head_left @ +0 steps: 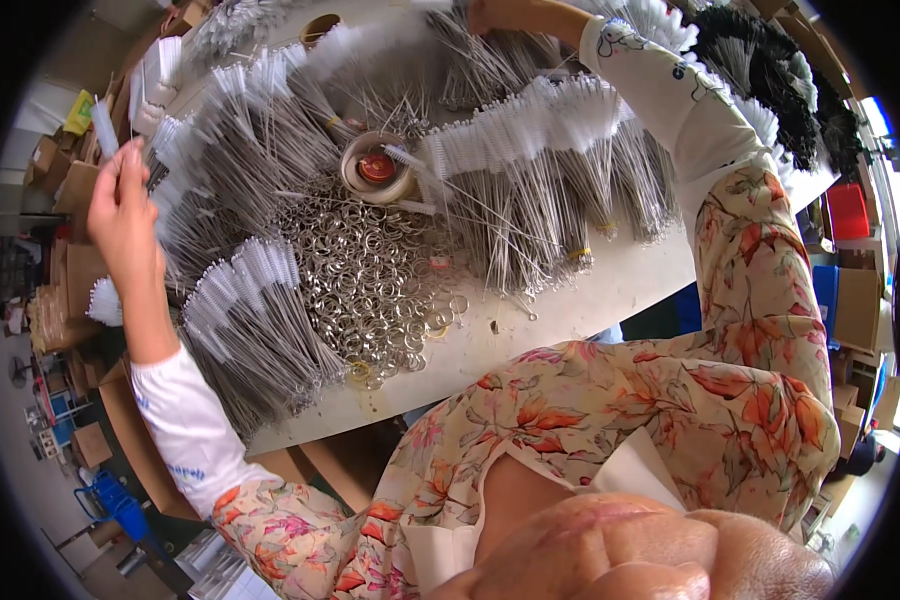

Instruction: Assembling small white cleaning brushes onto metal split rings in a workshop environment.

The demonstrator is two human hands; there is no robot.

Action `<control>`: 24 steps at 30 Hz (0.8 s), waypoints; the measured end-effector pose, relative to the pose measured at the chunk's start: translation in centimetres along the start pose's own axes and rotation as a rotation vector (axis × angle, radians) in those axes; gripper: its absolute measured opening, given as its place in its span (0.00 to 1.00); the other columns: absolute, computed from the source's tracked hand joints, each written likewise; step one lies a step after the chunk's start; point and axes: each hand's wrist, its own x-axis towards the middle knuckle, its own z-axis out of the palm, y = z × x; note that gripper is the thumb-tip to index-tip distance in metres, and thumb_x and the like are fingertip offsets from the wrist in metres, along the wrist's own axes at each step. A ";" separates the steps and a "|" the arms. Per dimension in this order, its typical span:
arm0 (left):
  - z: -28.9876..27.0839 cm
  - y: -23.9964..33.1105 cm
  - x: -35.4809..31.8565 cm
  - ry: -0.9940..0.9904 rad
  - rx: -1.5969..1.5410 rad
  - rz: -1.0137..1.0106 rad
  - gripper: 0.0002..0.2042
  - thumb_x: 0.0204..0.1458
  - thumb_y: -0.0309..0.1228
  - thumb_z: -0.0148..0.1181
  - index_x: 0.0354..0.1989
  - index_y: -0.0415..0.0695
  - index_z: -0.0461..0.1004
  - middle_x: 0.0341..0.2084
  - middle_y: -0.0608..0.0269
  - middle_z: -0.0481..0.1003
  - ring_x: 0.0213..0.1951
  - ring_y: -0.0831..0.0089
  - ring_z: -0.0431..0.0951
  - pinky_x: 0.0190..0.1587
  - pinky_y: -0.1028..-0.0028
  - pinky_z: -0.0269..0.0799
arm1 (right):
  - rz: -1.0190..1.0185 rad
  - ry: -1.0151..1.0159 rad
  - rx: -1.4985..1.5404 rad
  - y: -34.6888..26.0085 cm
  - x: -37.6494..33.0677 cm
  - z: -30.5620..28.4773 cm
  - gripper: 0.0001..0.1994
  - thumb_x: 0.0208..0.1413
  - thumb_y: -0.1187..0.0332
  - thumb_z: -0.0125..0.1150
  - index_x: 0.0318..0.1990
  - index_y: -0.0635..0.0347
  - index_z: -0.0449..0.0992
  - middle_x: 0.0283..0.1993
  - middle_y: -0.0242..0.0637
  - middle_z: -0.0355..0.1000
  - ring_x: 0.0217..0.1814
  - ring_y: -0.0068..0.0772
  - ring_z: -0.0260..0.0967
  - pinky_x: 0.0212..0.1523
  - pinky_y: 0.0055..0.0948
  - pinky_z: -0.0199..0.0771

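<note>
Left hand (122, 215) raised, fingertips pinching one white-bristled wire brush (104, 127). Just right of it: bundles of like brushes (255, 330), too many to count. Between the hands: a loose heap of metal rings (370, 280), uncountable, and one tape roll (375, 168). Right hand (490, 15) far off on more brushes; grip cannot be told.

Both hands (122, 215) among brush bundles (515, 170) — metal rings (370, 275) between

A pale table (610, 290) crosses the middle of the frame. Brown cardboard boxes (75, 190) crowd the left edge over a grey floor (15, 470), with a blue crate (120, 505) at lower left. Red and blue bins (848, 212) and bright daylight sit at the right edge.
</note>
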 end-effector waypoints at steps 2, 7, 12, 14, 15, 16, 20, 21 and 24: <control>-1.0 -0.2 -1.7 -0.030 0.017 0.058 0.12 0.58 0.34 0.51 0.44 0.40 0.74 0.22 0.75 0.64 0.17 0.90 0.53 0.16 0.85 0.46 | 0.097 0.192 0.227 -1.0 -0.2 -3.7 0.11 0.41 0.58 0.63 0.24 0.55 0.80 0.20 0.36 0.74 0.23 0.29 0.72 0.23 0.32 0.70; -3.9 1.6 -8.0 -0.080 0.214 -0.188 0.14 0.60 0.34 0.48 0.47 0.38 0.73 0.20 0.78 0.59 0.17 0.92 0.49 0.17 0.86 0.40 | 0.145 0.542 1.147 -1.4 -5.1 -14.8 0.15 0.37 0.56 0.66 0.22 0.60 0.79 0.22 0.36 0.74 0.23 0.30 0.71 0.24 0.33 0.71; -7.5 1.8 -13.6 -0.022 0.108 -0.309 0.15 0.60 0.35 0.47 0.45 0.35 0.72 0.22 0.76 0.60 0.17 0.92 0.49 0.17 0.86 0.39 | 0.269 0.386 0.462 2.7 -10.0 -14.3 0.16 0.37 0.56 0.66 0.23 0.61 0.78 0.23 0.37 0.73 0.24 0.34 0.71 0.25 0.34 0.71; -8.6 1.3 -15.3 0.021 0.078 -0.321 0.16 0.61 0.35 0.46 0.44 0.34 0.72 0.22 0.76 0.60 0.17 0.92 0.49 0.17 0.87 0.39 | 0.301 0.306 0.207 3.4 -10.8 -13.4 0.16 0.36 0.56 0.67 0.24 0.61 0.78 0.24 0.37 0.73 0.24 0.35 0.71 0.25 0.34 0.71; -9.4 0.6 -15.9 0.030 0.033 -0.367 0.16 0.61 0.37 0.47 0.45 0.34 0.72 0.23 0.74 0.61 0.17 0.92 0.50 0.16 0.87 0.39 | 0.315 0.266 0.078 4.1 -11.1 -12.9 0.16 0.36 0.56 0.67 0.24 0.61 0.78 0.24 0.37 0.73 0.25 0.36 0.71 0.25 0.34 0.71; -10.0 0.4 -16.6 0.039 -0.006 -0.412 0.17 0.60 0.38 0.47 0.45 0.35 0.71 0.24 0.73 0.63 0.16 0.92 0.51 0.15 0.88 0.40 | 0.328 0.226 -0.044 5.2 -11.2 -12.2 0.16 0.36 0.56 0.67 0.24 0.62 0.78 0.24 0.37 0.73 0.25 0.37 0.71 0.25 0.34 0.71; -10.1 -0.1 -19.0 0.067 -0.097 -0.467 0.16 0.60 0.37 0.47 0.43 0.34 0.71 0.23 0.73 0.61 0.17 0.91 0.52 0.15 0.88 0.41 | 0.390 0.128 -0.449 18.8 -12.5 -9.4 0.17 0.35 0.56 0.67 0.25 0.62 0.77 0.25 0.38 0.73 0.25 0.39 0.71 0.26 0.35 0.71; -11.4 -0.7 -20.1 0.107 -0.088 -0.483 0.17 0.60 0.38 0.48 0.44 0.34 0.71 0.24 0.72 0.62 0.16 0.92 0.53 0.14 0.89 0.42 | 0.414 0.223 -0.339 17.6 -11.0 -7.1 0.18 0.34 0.56 0.68 0.28 0.62 0.77 0.26 0.38 0.73 0.25 0.42 0.70 0.27 0.35 0.71; -10.9 -0.8 -21.5 0.083 -0.203 -0.461 0.17 0.60 0.38 0.48 0.42 0.34 0.71 0.24 0.71 0.63 0.18 0.90 0.56 0.15 0.88 0.46 | 0.265 0.289 -0.344 18.9 -10.8 -7.6 0.20 0.33 0.58 0.68 0.34 0.60 0.74 0.26 0.40 0.72 0.28 0.42 0.70 0.30 0.34 0.71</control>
